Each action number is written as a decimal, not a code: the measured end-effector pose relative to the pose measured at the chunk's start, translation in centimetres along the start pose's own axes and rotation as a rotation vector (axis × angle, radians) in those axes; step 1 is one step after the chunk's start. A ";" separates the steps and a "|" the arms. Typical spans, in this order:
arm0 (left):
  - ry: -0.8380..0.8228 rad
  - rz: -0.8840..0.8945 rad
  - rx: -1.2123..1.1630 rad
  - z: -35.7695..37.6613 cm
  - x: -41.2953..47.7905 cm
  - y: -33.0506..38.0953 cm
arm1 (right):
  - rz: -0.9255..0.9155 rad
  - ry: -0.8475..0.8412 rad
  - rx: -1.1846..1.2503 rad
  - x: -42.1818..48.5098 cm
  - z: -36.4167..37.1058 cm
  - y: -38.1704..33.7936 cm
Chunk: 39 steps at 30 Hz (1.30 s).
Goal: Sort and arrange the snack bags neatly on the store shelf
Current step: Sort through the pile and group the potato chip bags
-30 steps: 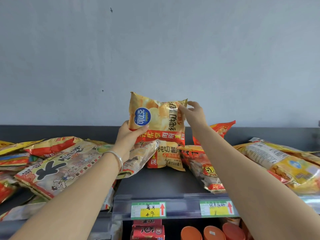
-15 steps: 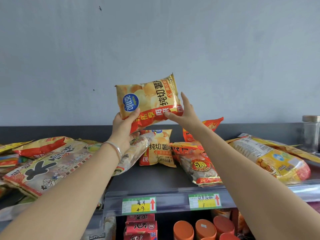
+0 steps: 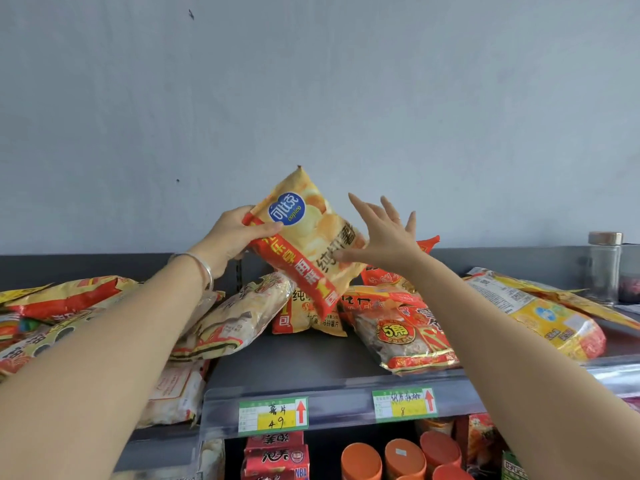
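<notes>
Head view: my left hand [image 3: 235, 233] grips the chip bag [image 3: 311, 244] at its 10 o'clock corner, holding it tilted above the shelf [image 3: 294, 358]. My right hand [image 3: 384, 237], fingers spread, touches its 3 o'clock edge. Rotate the bag upright, then seat it against the matching bag [image 3: 304, 315] at 6 o'clock.

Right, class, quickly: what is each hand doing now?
Left hand: holding the yellow chip bag by its edge.
Right hand: open, fingers spread, thumb touching the bag.
</notes>
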<state>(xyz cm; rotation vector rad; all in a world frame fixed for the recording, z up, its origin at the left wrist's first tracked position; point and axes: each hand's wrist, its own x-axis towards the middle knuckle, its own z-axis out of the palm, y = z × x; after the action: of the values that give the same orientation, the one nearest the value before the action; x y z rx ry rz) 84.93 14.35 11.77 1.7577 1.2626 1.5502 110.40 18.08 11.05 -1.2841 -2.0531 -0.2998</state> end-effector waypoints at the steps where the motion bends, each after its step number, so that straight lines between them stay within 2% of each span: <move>1: -0.006 0.007 0.011 -0.4 0.2 0.3 | 0.000 -0.031 0.053 0.1 -0.4 0.0; 5: -0.061 0.001 0.011 0.2 0.7 0.0 | 0.052 -0.358 0.654 -0.3 -0.3 -1.1; 7: -0.030 -0.005 -0.060 1.2 0.8 -0.7 | 0.099 -0.433 0.722 -0.9 0.9 -1.4; 9: 0.047 -0.022 -0.192 2.0 0.9 -1.7 | 0.192 -0.397 0.747 -1.5 2.3 -1.5; 11: 0.066 -0.041 -0.314 2.4 1.1 -2.9 | 0.319 -0.265 0.779 -2.0 3.6 -1.9; 13: 0.066 -0.091 -0.325 2.9 1.4 -4.2 | 0.423 -0.127 0.703 -2.3 4.7 -2.7; 14: 0.072 -0.104 -0.209 3.2 1.4 -4.9 | 0.455 -0.082 0.597 -2.3 5.3 -3.1; 16: 0.016 -0.104 0.196 3.6 1.0 -6.3 | 0.482 -0.038 0.347 -2.4 6.4 -4.2; 19: -0.227 -0.096 0.675 4.0 0.0 -8.1 | 0.449 -0.016 0.087 -2.3 8.0 -5.3; 22: -0.376 -0.180 0.957 3.6 -0.9 -9.7 | 0.461 -0.005 0.032 -2.2 9.1 -5.6; 24: -0.357 -0.190 1.105 3.6 -1.9 -10.2 | 0.472 0.014 0.039 -2.1 9.6 -5.5; 27: -0.194 -0.098 1.116 3.0 -2.1 -10.4 | 0.489 0.047 0.045 -2.1 10.1 -5.6; 32: 0.037 -0.086 0.868 -1.2 -0.2 -8.6 | 0.489 0.120 0.048 -1.8 10.2 -6.6; 39: 0.183 -0.093 0.735 -3.4 1.0 -8.0 | 0.486 0.133 0.090 -1.7 11.2 -8.2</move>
<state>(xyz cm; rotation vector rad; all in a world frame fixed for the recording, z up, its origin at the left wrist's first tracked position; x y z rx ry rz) 79.06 18.16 6.51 1.9446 2.1738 1.2973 98.98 18.76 2.94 -1.6067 -1.5649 -0.0662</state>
